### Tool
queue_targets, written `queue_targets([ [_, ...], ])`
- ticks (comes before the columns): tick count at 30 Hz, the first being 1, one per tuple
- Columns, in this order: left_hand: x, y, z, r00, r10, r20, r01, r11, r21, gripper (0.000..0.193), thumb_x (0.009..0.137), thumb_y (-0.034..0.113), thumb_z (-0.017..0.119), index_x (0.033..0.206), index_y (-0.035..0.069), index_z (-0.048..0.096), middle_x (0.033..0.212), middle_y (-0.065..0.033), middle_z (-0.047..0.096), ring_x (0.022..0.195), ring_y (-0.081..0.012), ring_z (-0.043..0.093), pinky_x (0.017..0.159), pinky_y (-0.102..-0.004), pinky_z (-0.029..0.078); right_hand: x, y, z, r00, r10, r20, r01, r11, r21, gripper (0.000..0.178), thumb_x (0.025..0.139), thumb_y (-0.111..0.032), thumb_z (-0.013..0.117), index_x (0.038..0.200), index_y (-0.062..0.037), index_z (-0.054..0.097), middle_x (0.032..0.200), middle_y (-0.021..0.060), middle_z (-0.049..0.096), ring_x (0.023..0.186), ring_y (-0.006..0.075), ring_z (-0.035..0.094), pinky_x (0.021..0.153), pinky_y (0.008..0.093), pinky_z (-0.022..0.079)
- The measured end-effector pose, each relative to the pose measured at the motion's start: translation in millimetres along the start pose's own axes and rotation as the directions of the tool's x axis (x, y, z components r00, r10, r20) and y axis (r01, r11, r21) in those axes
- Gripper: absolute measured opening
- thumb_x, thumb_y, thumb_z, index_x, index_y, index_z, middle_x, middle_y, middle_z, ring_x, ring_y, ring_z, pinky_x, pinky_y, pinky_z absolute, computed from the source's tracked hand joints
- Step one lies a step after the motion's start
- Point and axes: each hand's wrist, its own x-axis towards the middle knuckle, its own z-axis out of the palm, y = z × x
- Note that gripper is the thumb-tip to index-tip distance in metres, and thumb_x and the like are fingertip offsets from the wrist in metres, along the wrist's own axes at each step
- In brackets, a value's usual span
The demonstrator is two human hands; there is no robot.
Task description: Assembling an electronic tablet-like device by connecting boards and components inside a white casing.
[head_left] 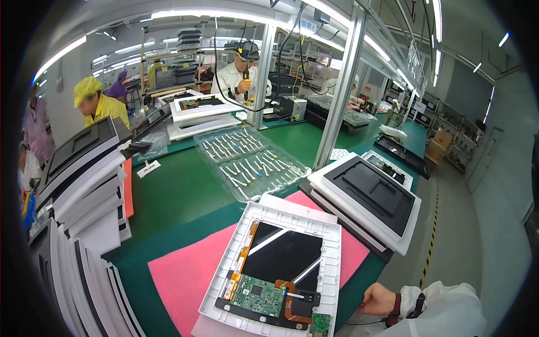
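A white plastic housing lies face down in front of me, with a black panel inside it. A green circuit board sits at the panel's lower left. Orange flex cable curves beside a small black connector piece, and a smaller green board occupies the lower right corner. Beyond the table's right edge, my right hand is closed in a fist, apart from the housing. Its palm and anything within are hidden. A dark band circles that wrist. My left hand is out of sight.
Pink mat spreads under the housing. Ahead lies a clear plastic tray of short white cables. Stacked panels rise on the left; another stack stands right. A metal post rises behind. A person in white works across the table.
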Motion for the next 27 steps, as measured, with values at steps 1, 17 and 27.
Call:
queue_targets([
  [1, -3.3, -6.5, -0.8, 1.0, -0.004, -0.006, 0.004, 0.999, -0.038, 0.026, 0.087, 0.022, 0.049, 0.096, 0.004, 0.065, 0.098, -0.0146, 0.065, 0.087, -0.0299, 0.064, 0.079, -0.0416, 0.051, 1.9, -1.0, -7.9, 0.997, 0.02, 0.07, -0.022, 0.999, 0.032, 0.02, 0.059, 0.008, 0.043, 0.076, 0.0024, 0.054, 0.083, 0.0124, 0.058, 0.083, 0.027, 0.053, 0.084, 0.0384, 0.043],
  [17, -86.1, -80.6, -54.3, 0.979, -0.135, -0.154, 0.036, 0.854, -0.519, 0.028, 0.088, 0.024, 0.047, 0.102, 0.006, 0.063, 0.102, -0.0126, 0.064, 0.091, -0.028, 0.063, 0.082, -0.0412, 0.05, -6.1, -3.0, 2.9, 0.993, 0.087, 0.076, -0.089, 0.996, 0.026, 0.021, 0.064, 0.006, 0.043, 0.082, 0.0051, 0.055, 0.088, 0.0155, 0.06, 0.085, 0.0282, 0.054, 0.088, 0.039, 0.041],
  [27, -120.3, -48.9, -137.0, 0.963, -0.161, -0.215, -0.014, 0.767, -0.641, 0.029, 0.089, 0.025, 0.046, 0.105, 0.007, 0.062, 0.104, -0.0114, 0.063, 0.093, -0.0269, 0.062, 0.084, -0.0409, 0.05, -9.5, -4.0, 3.1, 0.973, 0.094, 0.209, -0.092, 0.996, -0.017, 0.016, 0.07, 0.007, 0.045, 0.082, 0.0005, 0.053, 0.088, 0.01, 0.055, 0.082, 0.0239, 0.052, 0.084, 0.0379, 0.044],
])
